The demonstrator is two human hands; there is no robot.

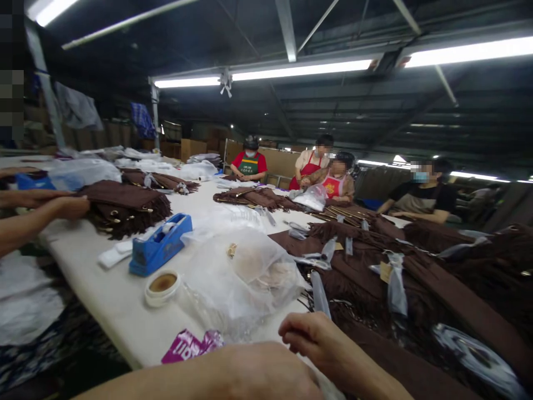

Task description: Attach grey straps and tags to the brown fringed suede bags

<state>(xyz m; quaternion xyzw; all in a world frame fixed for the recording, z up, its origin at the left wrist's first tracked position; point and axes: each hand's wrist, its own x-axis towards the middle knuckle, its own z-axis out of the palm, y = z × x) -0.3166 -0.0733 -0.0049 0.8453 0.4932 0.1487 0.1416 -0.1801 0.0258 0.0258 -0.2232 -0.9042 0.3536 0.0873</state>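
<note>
At the bottom middle, my left hand (275, 369) shows its back, blurred, and its fingers are hidden. Just beyond it, my right hand (310, 334) has its fingers curled inward; whatever they may hold is out of sight. A clear plastic bag (245, 272) with small gold-coloured pieces inside lies in front of both hands. To the left is a crumpled purple wrapper (194, 344), partly behind my left forearm. Dark brown fringed fabric pieces (366, 289) with metal fittings, paper tags and small plastic sleeves spread out to the right of my right hand.
A blue tape dispenser (160, 244) and a round white tub (162, 288) stand on the white table (100, 289). At left, another person's hand (73, 206) touches a brown fringed stack (125, 205). Several co-workers sit or stand across the table. A tape roll (478, 353) lies at right.
</note>
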